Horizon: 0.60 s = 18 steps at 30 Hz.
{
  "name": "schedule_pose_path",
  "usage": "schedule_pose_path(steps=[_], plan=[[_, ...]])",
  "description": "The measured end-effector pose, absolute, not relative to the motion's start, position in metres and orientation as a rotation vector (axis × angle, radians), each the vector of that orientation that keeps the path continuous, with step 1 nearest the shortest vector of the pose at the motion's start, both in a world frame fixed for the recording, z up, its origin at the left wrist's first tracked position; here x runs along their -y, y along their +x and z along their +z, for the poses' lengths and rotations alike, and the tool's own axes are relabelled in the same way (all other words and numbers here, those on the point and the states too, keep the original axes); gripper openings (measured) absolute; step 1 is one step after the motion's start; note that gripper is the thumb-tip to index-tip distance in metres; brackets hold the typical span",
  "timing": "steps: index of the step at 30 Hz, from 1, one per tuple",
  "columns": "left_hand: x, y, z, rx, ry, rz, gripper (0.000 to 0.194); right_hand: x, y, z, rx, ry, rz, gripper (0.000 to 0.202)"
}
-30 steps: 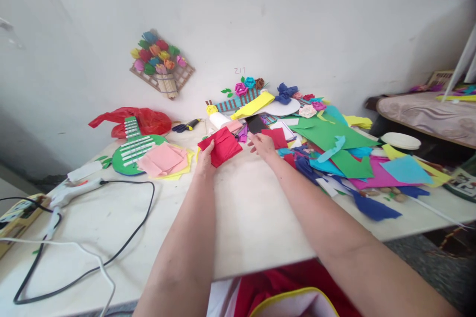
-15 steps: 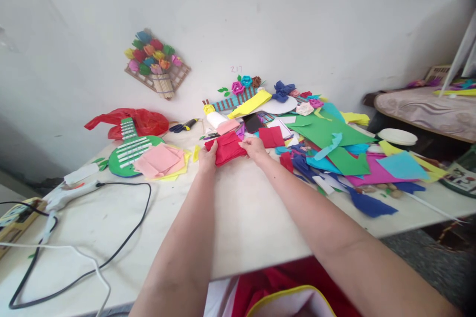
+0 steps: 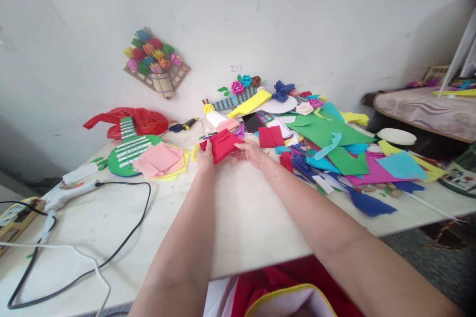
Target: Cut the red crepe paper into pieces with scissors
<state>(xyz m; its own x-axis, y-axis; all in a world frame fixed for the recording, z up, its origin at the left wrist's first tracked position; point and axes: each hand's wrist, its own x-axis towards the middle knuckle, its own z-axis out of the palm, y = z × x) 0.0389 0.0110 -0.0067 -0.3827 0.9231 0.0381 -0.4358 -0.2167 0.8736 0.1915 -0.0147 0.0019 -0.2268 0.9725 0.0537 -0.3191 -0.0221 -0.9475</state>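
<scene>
Folded red crepe paper (image 3: 222, 145) is held just above the table's middle, tilted a little. My left hand (image 3: 205, 157) grips its left edge, thumb on top. At the right edge, my right hand (image 3: 252, 152) pinches the paper between thumb and fingers; some fingertips are hidden beneath it. Another red paper piece (image 3: 271, 136) lies just beyond my right hand. Left of my hands, a stack of pink paper squares (image 3: 159, 159) rests partly on a green guitar-shaped craft (image 3: 128, 166) with white strips.
A glue gun (image 3: 72, 194) with a looping black cord lies at the left. Coloured paper scraps (image 3: 330, 129) heap up on the right. Pliers (image 3: 183, 125) and a red plastic bag (image 3: 147, 121) sit near the wall. A green bottle (image 3: 461, 178) stands far right.
The red crepe paper has shifted slightly left and turned, its right side now narrower. My right hand's fingers have spread lower along its edge. My left hand moved slightly left.
</scene>
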Motion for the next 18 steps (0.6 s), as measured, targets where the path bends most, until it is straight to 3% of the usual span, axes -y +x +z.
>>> schedule_pose_path(steps=[11, 18], plan=[[-0.0104, 0.0393, -0.0107, -0.850, 0.782, 1.726, 0.021, 0.0167, 0.1882, 0.0037, 1.090, -0.788, 1.475, 0.037], [-0.0070, 0.0351, -0.0084, -0.953, 0.861, 1.676, 0.029, 0.0142, 0.1884, 0.0033, 1.033, -0.932, 1.308, 0.063]])
